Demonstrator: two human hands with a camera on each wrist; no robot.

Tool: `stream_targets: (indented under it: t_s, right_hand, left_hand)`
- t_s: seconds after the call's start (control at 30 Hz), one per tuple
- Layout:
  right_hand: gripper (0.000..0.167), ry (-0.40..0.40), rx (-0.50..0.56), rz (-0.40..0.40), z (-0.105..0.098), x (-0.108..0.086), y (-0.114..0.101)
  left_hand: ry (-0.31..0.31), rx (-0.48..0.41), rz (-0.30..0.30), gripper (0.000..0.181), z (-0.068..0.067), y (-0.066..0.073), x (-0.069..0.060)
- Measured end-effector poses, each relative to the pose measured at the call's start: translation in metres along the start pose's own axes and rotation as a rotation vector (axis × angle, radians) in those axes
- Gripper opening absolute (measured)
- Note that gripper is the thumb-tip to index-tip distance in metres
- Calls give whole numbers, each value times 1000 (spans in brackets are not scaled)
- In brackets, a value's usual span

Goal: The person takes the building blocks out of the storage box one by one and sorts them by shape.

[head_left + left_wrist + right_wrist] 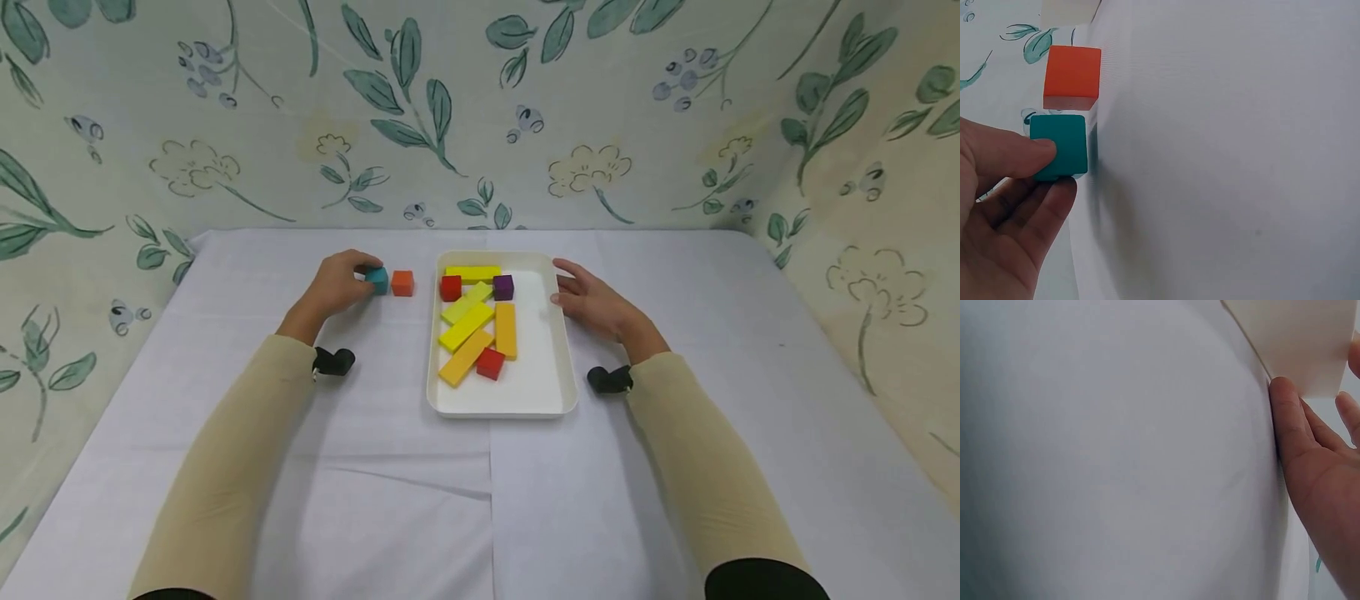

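A teal cube (1071, 140) is pinched between the thumb and fingers of my left hand (339, 286). Just to its right, across a narrow gap, sits an orange cube (402, 283) on the white cloth. My right hand (597, 305) rests its fingers, mostly extended, against the right side of a white tray (542, 367). Inside the tray lie several yellow blocks (467, 327), two red cubes (491, 363) and a purple cube (503, 287), mainly on its left half. In the right wrist view, fingertips (1284, 387) touch the tray's outer wall near the cloth.
A white cloth (405, 517) with creases covers the table. Behind it hangs a leaf-patterned curtain (480, 117), which also rises at both sides. Small black wrist cameras (333, 362) stick out from both sleeves near the table.
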State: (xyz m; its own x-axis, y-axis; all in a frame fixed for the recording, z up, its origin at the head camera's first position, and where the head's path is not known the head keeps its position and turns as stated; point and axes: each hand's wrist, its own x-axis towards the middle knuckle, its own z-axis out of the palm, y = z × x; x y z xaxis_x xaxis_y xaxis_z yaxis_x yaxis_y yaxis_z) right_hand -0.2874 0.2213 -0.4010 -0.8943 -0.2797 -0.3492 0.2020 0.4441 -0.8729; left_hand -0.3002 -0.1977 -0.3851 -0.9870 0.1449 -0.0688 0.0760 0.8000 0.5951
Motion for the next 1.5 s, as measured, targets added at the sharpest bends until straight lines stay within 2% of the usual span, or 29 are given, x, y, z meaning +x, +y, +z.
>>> stream_targets:
  t_s: [0.23, 0.33, 0.53, 0.77, 1.1, 1.27, 1.5]
  right_hand:
    - [78, -9, 11, 7, 1, 0, 0]
    - [79, -12, 12, 4, 2, 0, -1]
    - [78, -6, -16, 5, 1, -2, -3]
    - [79, -9, -10, 2, -2, -4, 0]
    - [78, -9, -58, 3, -2, -1, -2]
    - [79, -20, -30, 26, -1, -2, -3]
    - [79, -34, -12, 46, 0, -13, -18]
  left_hand:
    - [-32, 2, -22, 46, 5, 1, 2]
    - [-26, 2, -29, 47, 7, 1, 2]
    - [-14, 8, -11, 46, 10, 2, 4]
    - [-33, -21, -9, 46, 14, 2, 10]
    - [-21, -26, -18, 45, 12, 6, 4]
    - [-35, -13, -38, 46, 13, 7, 3]
    - [-27, 2, -13, 51, 10, 9, 0]
